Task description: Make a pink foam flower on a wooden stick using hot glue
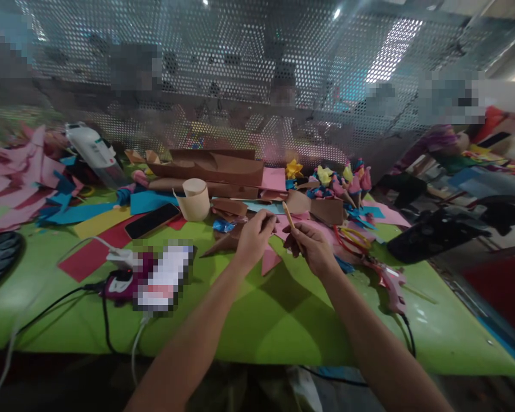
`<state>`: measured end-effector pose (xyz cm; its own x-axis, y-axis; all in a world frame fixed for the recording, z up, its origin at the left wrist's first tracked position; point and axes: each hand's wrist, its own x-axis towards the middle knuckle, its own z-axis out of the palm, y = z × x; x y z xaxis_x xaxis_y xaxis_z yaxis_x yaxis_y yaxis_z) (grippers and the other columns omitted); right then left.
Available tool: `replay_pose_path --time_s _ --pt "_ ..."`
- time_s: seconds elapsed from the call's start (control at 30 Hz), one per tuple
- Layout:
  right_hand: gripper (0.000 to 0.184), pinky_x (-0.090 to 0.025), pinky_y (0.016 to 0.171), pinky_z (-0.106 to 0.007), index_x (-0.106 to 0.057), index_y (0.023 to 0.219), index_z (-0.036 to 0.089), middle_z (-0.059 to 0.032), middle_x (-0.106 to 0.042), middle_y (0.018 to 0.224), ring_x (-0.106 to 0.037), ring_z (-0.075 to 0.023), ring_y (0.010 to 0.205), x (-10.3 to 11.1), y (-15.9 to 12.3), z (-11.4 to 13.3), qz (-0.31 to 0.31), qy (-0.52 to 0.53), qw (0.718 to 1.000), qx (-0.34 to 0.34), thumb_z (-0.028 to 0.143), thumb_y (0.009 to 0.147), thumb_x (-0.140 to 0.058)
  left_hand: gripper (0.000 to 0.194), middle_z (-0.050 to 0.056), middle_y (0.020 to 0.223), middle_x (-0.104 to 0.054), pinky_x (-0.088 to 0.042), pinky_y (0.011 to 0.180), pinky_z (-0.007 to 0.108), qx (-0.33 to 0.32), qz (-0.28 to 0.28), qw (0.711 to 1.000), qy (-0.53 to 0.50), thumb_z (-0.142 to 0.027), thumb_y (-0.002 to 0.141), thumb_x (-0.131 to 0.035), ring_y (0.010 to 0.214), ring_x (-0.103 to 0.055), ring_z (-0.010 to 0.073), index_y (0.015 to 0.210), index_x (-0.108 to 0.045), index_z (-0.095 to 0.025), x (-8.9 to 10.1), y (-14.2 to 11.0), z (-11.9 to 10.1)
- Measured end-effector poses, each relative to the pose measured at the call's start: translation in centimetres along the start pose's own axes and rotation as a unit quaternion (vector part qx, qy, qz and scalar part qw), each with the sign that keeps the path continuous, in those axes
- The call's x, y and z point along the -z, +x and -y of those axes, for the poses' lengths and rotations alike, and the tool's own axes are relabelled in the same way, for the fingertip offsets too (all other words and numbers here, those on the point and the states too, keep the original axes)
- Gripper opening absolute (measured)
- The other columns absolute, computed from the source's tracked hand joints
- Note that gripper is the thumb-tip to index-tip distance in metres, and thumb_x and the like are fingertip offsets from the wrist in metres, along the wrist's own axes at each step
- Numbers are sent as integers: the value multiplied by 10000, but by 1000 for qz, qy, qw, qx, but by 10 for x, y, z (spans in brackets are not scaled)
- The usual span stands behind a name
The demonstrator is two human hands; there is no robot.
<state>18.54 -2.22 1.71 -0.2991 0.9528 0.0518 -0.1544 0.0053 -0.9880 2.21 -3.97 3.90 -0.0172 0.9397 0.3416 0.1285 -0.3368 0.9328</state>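
My right hand (311, 245) is closed around a thin tan stick (288, 214), which points up and away from me. Just to its left, my left hand (255, 234) has its thumb and fingertips pressed together; whatever is between them is too small to make out. Both hands are above the green table (283, 337), over pieces of pink paper (271, 260) and brown paper (223, 245). A crumpled blue shiny scrap (224, 226) lies left of my left hand. Right of my right hand are red and yellow tool handles (355, 237) and a pink glue gun (393, 285).
A phone (152, 221), a lit phone (165, 277) and a purple power strip (120, 286) lie left. A cream paper roll (194, 200) stands mid-table. Paper flowers (352, 180) are at the back, before a perforated metal screen (223, 63). A black object (433, 234) juts over the right edge.
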Motion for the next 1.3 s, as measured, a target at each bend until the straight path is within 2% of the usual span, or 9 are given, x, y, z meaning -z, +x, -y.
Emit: replay_pose_path --time_s 0.1,0.2,0.27,0.33,0.43,0.6,0.73,0.87,1.3 --pt "365 -346 410 -214 -653 797 184 0 -651 612 -480 -87 443 3 2 2 -11 -5 1000 3 533 726 -733 184 -2 717 -611 -452 654 246 9 181 979 -88 -326 902 -539 649 -555 122 800 -610 -189 -17 -23 -28" --pt "367 -344 413 -226 -652 835 189 -6 -655 610 -471 -95 438 5 4 3 -18 -11 1000 -6 535 733 -718 186 12 810 -689 -473 840 261 -116 525 835 -118 -345 836 -665 795 -630 144 719 -685 -202 -44 -53 -45" --pt "366 -330 406 -230 -645 833 191 -9 -654 605 -452 -94 428 6 5 4 -27 -14 1000 -3 537 731 -710 170 13 887 -716 -413 987 279 -180 594 777 -107 -332 794 -719 924 -643 170 677 -711 -209 -58 -65 -45" --pt "361 -327 409 -230 -649 835 194 -5 -649 610 -448 -93 436 7 5 5 -36 -21 999 4 529 719 -715 53 5 906 -735 -420 983 276 -142 578 801 -61 -267 791 -718 919 -646 171 781 -755 -230 -63 -66 -39" --pt "350 -325 421 -232 -663 846 200 -1 -648 629 -452 -92 453 8 5 6 -50 -35 998 16 521 716 -714 272 -2 997 -754 -466 907 271 -60 502 862 -30 -175 830 -641 914 -656 171 1053 -750 -287 -53 -54 -33" --pt "334 -343 447 -243 -689 849 201 4 -615 617 -456 -102 484 10 4 7 -48 -60 997 25 521 754 -676 113 21 832 -747 -486 830 265 -32 446 893 -53 -245 825 -665 851 -655 170 746 -743 -222 -28 -32 -33" --pt "344 -317 441 -228 -688 851 193 22 -567 587 -431 -92 479 10 3 6 -45 -51 997 39 520 742 -696 120 14 753 -677 -478 680 247 50 183 981 -37 -278 831 -630 700 -607 136 785 -671 -174 -15 -17 -21" --pt "383 -227 405 -231 -662 832 190 30 -553 558 -334 -78 426 4 1 5 -35 -88 995 35 563 747 -678 155 23 766 -667 -482 724 261 73 -14 996 -44 -306 856 -588 748 -615 142 861 -658 -168 -2 0 -4" --pt "427 -296 477 -247 -612 845 197 52 -473 552 -396 -104 474 -12 -4 -8 12 -124 992 35 621 803 -594 110 14 701 -671 -492 706 273 105 -47 990 -79 -242 806 -604 716 -623 147 778 -676 -165 -5 4 8"
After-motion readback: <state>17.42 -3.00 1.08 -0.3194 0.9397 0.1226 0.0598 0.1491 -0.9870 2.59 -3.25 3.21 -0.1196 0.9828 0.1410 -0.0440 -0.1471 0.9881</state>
